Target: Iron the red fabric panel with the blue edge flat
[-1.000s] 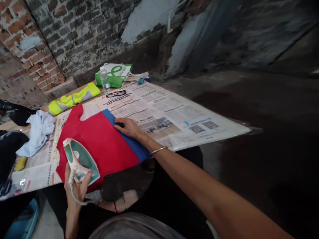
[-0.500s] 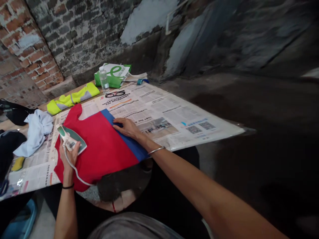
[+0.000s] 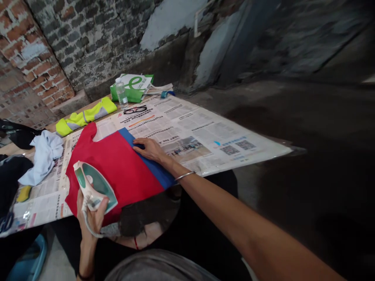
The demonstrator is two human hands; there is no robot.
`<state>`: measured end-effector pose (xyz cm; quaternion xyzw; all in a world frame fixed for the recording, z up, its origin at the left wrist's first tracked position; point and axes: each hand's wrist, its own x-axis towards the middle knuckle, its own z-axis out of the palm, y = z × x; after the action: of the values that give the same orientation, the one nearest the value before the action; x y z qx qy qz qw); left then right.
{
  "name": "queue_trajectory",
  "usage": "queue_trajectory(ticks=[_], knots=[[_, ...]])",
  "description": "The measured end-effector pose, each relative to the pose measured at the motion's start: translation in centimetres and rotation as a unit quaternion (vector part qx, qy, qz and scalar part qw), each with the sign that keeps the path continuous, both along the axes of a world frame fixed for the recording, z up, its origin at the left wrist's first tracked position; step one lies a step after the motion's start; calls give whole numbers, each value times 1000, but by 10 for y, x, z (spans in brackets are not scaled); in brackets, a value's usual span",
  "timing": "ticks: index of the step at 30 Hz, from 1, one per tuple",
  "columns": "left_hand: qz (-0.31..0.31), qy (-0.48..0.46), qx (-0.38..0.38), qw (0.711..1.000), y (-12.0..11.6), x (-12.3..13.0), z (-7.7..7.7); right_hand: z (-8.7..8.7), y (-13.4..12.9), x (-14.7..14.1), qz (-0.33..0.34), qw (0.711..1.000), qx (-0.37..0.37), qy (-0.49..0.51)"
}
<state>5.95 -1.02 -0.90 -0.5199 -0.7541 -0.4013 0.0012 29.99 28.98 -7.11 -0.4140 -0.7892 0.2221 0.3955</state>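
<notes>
Well, my left fingers [image 3: 102, 206] are wrapped round the white-and-green iron [image 3: 98, 191], which tilts over the near left part of the red cloth [image 3: 131, 168]; I can't tell whether its plate touches the fabric. My right fingers [image 3: 142, 141] are loose and slightly curled, gripping nothing, resting on the blue strip [image 3: 158, 169] along the red cloth's right side. The cloth lies flat over newspaper [image 3: 181, 111] on the desk [image 3: 8, 149], part of it overhanging the near edge. Left of it sit a crumpled pale cloth [image 3: 48, 152] and a yellow sponge [image 3: 24, 193]. Beyond are a folded fluorescent garment [image 3: 88, 116], glasses [image 3: 135, 110] and a clear bottle [image 3: 121, 93] beside a green-and-white bag [image 3: 134, 82].
</notes>
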Motion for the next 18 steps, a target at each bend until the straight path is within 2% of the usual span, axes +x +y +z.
queue_trajectory(ticks=[3, 6, 9, 12, 15, 18], knots=[[-11, -50, 22, 998, -18, 9, -5, -2, 0, -1, 2, 1000, 4, 2], [-7, -32, 24, 999, -13, 7, 0, -3, 1, -1, 5, 1000, 7, 4], [14, -19, 3, 1000, 13, -2, 10, -4, 1, -1, 4, 1000, 9, 6], [36, -32, -12, 999, 49, -17, 19, -5, 2, 0, 4, 1000, 9, 7], [61, -14, 3, 998, 83, -30, 22, -4, 1, 0, 7, 1000, 4, 6], [70, 5, 23, 997, 101, -39, 22, -2, 0, 0, 8, 1000, 1, 5]])
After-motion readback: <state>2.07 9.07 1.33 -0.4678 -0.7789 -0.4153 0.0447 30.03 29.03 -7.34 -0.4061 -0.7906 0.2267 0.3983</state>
